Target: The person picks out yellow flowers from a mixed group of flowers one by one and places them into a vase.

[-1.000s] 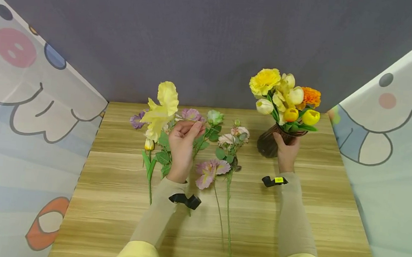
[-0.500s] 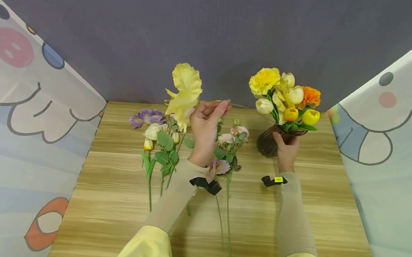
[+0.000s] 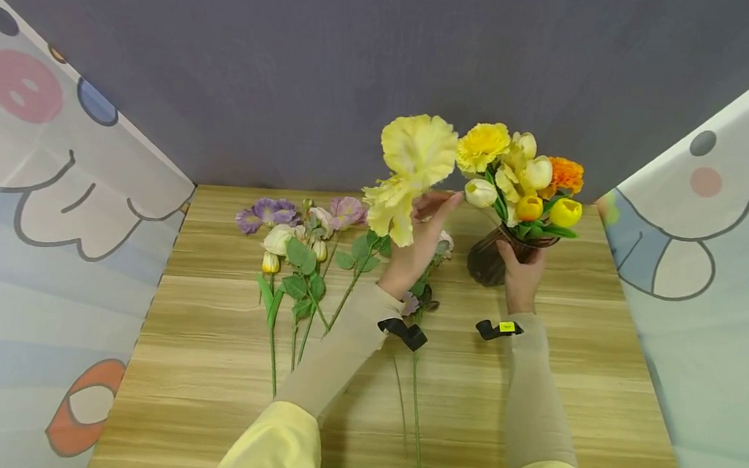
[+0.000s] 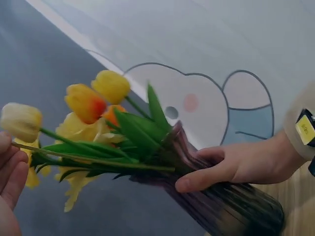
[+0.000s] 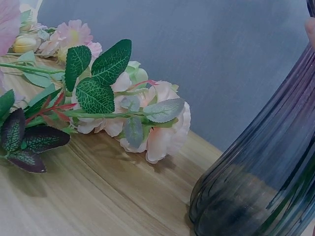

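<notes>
My left hand (image 3: 420,242) pinches the thin stem (image 4: 98,160) of a large pale-yellow iris (image 3: 410,166). The bloom hangs left of the hand in the head view. In the left wrist view the stem points right, its tip overlapping the vase's mouth; whether it is inside or in front, I cannot tell. My right hand (image 3: 523,277) grips the ribbed, dark translucent vase (image 3: 487,260) near its neck, and the vase leans. White tulips (image 3: 480,193), yellow and orange tulips (image 3: 565,213), a yellow carnation (image 3: 482,147) and an orange flower (image 3: 564,175) stand in it.
Several loose stems lie left and centre on the wooden table (image 3: 202,367): purple irises (image 3: 268,214), a white rose (image 3: 277,239), a yellow-white tulip (image 3: 270,263) and pale pink roses (image 5: 162,132). A grey wall (image 3: 335,74) stands behind; printed panels (image 3: 692,351) flank the table.
My left hand has moved right with the yellow iris, from above the loose flowers to beside the bouquet. The right hand and the vase have stayed in place.
</notes>
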Tool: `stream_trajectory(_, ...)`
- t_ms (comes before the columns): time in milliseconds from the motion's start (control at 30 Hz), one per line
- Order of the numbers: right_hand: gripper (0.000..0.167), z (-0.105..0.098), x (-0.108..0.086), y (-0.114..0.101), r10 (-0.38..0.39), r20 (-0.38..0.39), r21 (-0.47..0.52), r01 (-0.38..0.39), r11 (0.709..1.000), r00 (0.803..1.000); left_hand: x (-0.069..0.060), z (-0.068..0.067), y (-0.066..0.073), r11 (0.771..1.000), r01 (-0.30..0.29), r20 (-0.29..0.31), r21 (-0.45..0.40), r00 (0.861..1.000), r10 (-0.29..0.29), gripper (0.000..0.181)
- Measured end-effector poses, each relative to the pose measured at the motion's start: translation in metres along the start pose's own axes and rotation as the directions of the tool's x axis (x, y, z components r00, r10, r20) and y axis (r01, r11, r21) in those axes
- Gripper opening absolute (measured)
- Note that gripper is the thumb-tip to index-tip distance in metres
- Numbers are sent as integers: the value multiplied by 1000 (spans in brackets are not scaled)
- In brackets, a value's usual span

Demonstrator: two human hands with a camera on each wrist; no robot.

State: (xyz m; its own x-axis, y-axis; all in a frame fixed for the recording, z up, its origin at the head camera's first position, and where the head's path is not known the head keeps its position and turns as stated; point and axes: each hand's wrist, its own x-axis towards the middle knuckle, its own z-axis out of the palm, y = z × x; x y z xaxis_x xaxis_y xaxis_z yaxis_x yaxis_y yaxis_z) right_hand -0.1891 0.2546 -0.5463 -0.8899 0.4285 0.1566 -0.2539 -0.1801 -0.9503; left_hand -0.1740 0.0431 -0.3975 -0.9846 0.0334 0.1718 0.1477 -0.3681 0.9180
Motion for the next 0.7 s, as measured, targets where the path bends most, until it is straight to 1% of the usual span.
stream_trajectory(33, 57, 1, 0, 0, 3, 2, 10, -3, 1000, 1000, -1, 1, 0, 1000, 12, 18, 10, 1000, -12, 12)
stream_trajectory(67, 57, 1, 0, 0, 9, 2, 13, -9, 1000, 1000, -2, 2, 0, 1000, 13, 22, 27, 1000, -13, 13)
stream_trajectory(100, 58, 2, 0, 0, 16, 2, 17, -16, 1000, 1000, -3, 4, 0, 990, -28, -9, 141, 1000, 30, 9)
stream_trajectory(200, 58, 3, 0, -1, 30, 4, 18, -30, 999, 1000, -7, 6, 5, 986, -70, -33, 154, 997, 76, 14)
stream_trajectory(267, 57, 4, 0, -1, 22, 1, 11, -22, 1000, 1000, -7, 8, 9, 980, -110, -67, 167, 990, 122, 15)
stream_trajectory(333, 56, 3, 1, -1, 7, 1, 14, -7, 1000, 1000, -7, 9, 12, 984, -115, -73, 138, 989, 126, 12)
stream_trajectory(400, 55, 3, 2, -1, -2, 0, 10, 2, 1000, 1000, -7, 9, 14, 986, -101, -72, 130, 991, 111, 10)
stream_trajectory(467, 55, 3, 1, -1, -6, 1, 6, 6, 1000, 1000, -6, 8, 13, 989, -80, -57, 126, 995, 88, 10)
stream_trajectory(500, 55, 3, 1, -1, -6, 2, 8, 6, 1000, 1000, -5, 7, 12, 987, -88, -51, 136, 994, 96, 13)
stream_trajectory(567, 54, 2, 1, -1, -5, 2, 10, 5, 1000, 1000, -4, 6, 8, 977, -101, -36, 187, 993, 109, 17)
stream_trajectory(600, 54, 2, 1, 0, -6, 2, 10, 6, 1000, 1000, -3, 5, 5, 967, -137, -17, 215, 989, 144, 16)
stream_trajectory(633, 54, 2, 1, 0, -6, 1, 15, 6, 1000, 1000, -1, 1, -5, 919, -201, 55, 338, 980, 194, 20)
stream_trajectory(667, 55, 2, 1, 0, -7, 0, 15, 7, 1000, 1000, 0, -1, -12, 861, -259, 108, 438, 966, 236, 24)
stream_trajectory(700, 55, 1, 1, 1, -9, 0, 20, 9, 1000, 1000, -2, -3, -13, 714, -346, 204, 608, 938, 280, 33)
